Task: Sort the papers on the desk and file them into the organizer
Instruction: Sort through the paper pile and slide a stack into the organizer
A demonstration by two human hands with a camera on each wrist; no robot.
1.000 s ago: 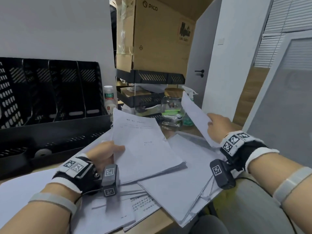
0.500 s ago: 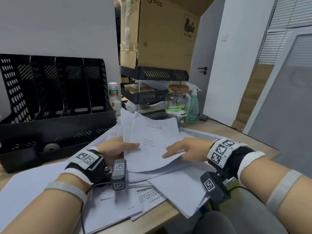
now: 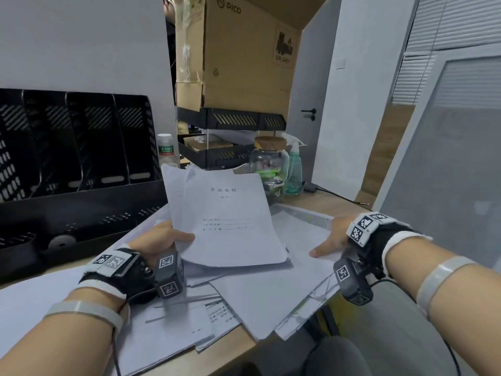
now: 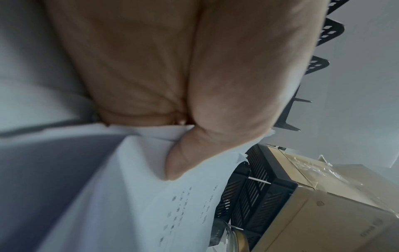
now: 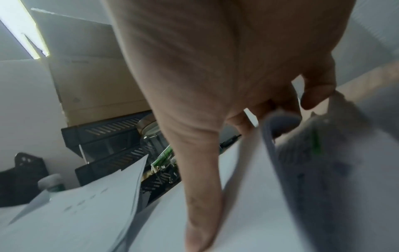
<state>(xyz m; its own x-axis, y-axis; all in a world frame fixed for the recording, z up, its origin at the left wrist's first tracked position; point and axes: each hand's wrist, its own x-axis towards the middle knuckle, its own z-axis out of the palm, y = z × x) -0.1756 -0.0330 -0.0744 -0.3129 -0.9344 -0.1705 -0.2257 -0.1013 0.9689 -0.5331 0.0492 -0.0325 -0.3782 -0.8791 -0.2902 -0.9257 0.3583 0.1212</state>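
While pinching a white printed paper sheaf point(image 3: 225, 218) in the left hand point(image 3: 160, 240), holding it tilted near the black mesh organizer point(image 3: 81, 147). Curling right hand point(image 3: 332, 237) fingers point(image 5: 317, 92) round the edge of loose white desk papers point(image 3: 271, 294), thumb flat.

organizer point(image 3: 81, 164) back-left on desk point(image 3: 320, 202) | shelf rack point(image 3: 230, 123) right of it | jar point(image 3: 269, 161) before rack | loose papers point(image 3: 271, 294) in front

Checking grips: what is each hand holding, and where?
Left hand pinches the titled document at its left edge; right hand curls round the right edge of a loose sheet.
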